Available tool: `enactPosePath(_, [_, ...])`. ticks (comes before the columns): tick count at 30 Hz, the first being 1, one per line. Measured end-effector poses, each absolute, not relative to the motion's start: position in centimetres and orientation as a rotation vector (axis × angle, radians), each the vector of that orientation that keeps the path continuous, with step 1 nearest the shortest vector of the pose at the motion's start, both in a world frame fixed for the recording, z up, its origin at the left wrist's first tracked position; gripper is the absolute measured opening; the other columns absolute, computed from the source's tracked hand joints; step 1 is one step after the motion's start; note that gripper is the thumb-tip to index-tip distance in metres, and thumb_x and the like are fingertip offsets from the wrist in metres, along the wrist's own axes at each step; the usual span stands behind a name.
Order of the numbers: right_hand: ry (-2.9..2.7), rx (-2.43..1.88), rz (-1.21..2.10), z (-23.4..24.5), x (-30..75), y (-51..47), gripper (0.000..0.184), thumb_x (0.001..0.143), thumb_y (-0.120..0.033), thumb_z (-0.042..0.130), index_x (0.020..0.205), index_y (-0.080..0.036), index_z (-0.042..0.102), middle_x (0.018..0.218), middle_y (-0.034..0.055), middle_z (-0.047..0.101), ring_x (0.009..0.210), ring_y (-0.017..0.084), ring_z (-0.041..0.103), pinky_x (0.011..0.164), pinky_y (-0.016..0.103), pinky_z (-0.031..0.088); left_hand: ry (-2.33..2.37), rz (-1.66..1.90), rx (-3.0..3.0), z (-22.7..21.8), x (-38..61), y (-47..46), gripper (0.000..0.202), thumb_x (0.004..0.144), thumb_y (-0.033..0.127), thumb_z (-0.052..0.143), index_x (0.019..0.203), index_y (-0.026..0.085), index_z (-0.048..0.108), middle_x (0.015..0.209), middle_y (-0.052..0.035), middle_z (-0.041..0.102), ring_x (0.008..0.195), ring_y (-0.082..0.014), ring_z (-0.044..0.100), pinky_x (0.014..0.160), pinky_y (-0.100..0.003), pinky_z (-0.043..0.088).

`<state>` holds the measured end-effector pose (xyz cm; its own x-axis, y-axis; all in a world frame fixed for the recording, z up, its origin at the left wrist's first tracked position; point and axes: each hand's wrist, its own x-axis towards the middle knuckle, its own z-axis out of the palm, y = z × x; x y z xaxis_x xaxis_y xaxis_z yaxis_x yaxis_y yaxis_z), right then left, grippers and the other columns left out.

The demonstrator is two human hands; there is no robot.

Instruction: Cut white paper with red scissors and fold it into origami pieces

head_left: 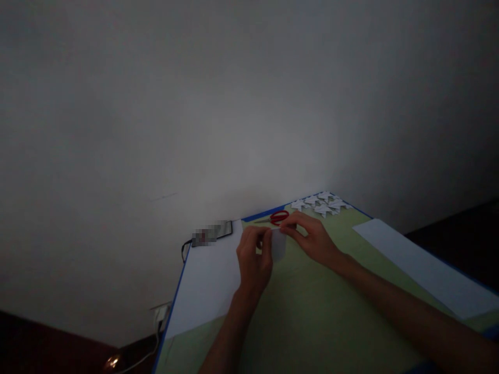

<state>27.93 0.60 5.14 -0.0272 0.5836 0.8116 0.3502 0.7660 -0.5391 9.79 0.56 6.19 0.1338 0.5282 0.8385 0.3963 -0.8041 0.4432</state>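
We hold the small white piece of paper between both hands, just above the green worktop with the blue edge, near its far end. The left hand is closed on the left edge of the piece, with thumb and fingers pinched together. The right hand grips the right and upper edge, its fingers curled narrowly over the top. We judge the step in hand to be folding or creasing this piece, though the light is too dim to show any fold line. The red-handled scissors lie just behind the hands and neither hand touches them. A cluster of small white folded paper shapes lies at the far corner, apart from the piece in hand. A large white paper sheet lies to the left of the left hand, and a long white paper strip lies well apart on the right. A dark flat device with a cable rests at the far left edge, against the pale wall. In our judgement, the next move calls for both pinches to stay firm, for the edges to be aligned before any pressing, and for the piece to be lowered onto the worktop for support.
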Motion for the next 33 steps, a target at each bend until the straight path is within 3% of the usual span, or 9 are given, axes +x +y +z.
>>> enactPosePath(6, [-1.439,-0.795,0.583,5.1,27.1,0.4,0.017,0.086,-0.036,0.082,0.084,-0.022,0.071,0.083,0.0009,0.070,0.078,0.018,0.066,0.076,0.031,0.052,1.074,1.703,2.138,5.5,9.9,0.5,0.014,0.101,0.021,0.054,0.088,0.019,0.058,0.078,-0.0002,0.064,0.070,-0.0137,0.059,0.066,-0.024,0.045])
enactPosePath(13, [-1.378,-0.829,0.870,4.1,26.0,0.3,0.029,0.086,-0.049,0.077,0.084,-0.020,0.069,0.076,0.0003,0.066,0.071,0.017,0.063,0.067,0.029,0.051,1.256,1.610,2.008,4.9,10.3,0.6,0.017,0.103,0.030,0.044,0.095,0.021,0.056,0.074,-0.0008,0.067,0.062,-0.0155,0.061,0.059,-0.025,0.042])
enactPosePath(25, [-1.339,-0.850,0.916,3.2,25.1,0.2,0.034,0.090,-0.055,0.070,0.088,-0.021,0.062,0.070,-0.0034,0.055,0.062,0.013,0.053,0.056,0.025,0.044,1.386,1.455,1.942,4.9,10.8,0.7,0.025,0.104,0.041,0.038,0.101,0.022,0.055,0.057,0.0048,0.053,0.047,-0.0150,0.050,0.049,-0.024,0.028])
enactPosePath(28, [-1.348,-0.855,0.901,3.2,24.9,0.0,0.036,0.091,-0.055,0.069,0.083,-0.022,0.059,0.066,-0.0050,0.052,0.058,0.011,0.050,0.052,0.023,0.041,1.430,1.430,1.896,4.8,10.9,0.7,0.027,0.104,0.044,0.037,0.099,0.022,0.053,0.060,0.0034,0.056,0.049,-0.0159,0.052,0.050,-0.025,0.030])
enactPosePath(33, [-1.348,-0.853,0.936,3.3,24.6,-0.5,0.036,0.092,-0.056,0.068,0.088,-0.022,0.057,0.066,-0.0059,0.053,0.056,0.011,0.053,0.053,0.024,0.045,1.402,1.466,1.900,4.9,10.8,0.7,0.025,0.104,0.041,0.037,0.093,0.023,0.051,0.068,0.0012,0.060,0.055,-0.0160,0.054,0.054,-0.025,0.033])
